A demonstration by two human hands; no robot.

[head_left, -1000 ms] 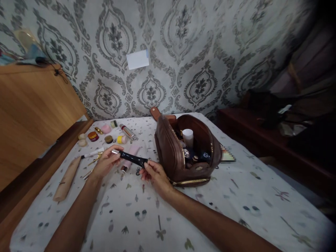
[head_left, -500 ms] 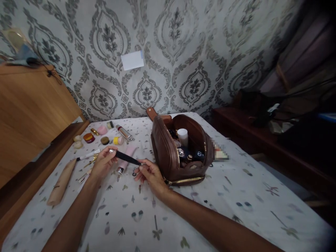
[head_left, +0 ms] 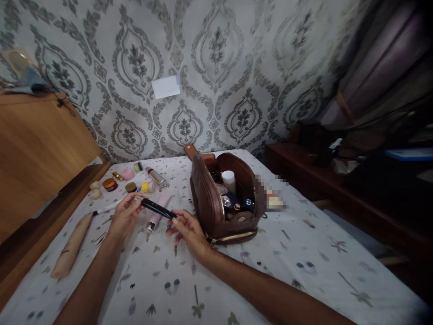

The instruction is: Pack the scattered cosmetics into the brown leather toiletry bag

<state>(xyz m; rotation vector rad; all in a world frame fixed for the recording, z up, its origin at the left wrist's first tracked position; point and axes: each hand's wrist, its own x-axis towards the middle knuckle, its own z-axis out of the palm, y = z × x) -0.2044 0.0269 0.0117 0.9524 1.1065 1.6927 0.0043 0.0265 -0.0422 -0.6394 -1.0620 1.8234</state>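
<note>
The black tube [head_left: 157, 208] has rotated; left hand [head_left: 125, 215] and right hand [head_left: 191, 231] pinch its 2 ends, partly hiding them.

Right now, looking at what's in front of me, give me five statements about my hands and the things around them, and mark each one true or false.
1. The left hand and the right hand both hold the black tube. True.
2. A white container stands inside the brown bag. True.
3. The bag's main opening is zipped shut. False: it gapes open, showing things inside.
4. Nothing lies to the left of the bag. False: a beige tube and a pink tube, among other things, lie there.
5. A white card is on the patterned wall. True.
</note>
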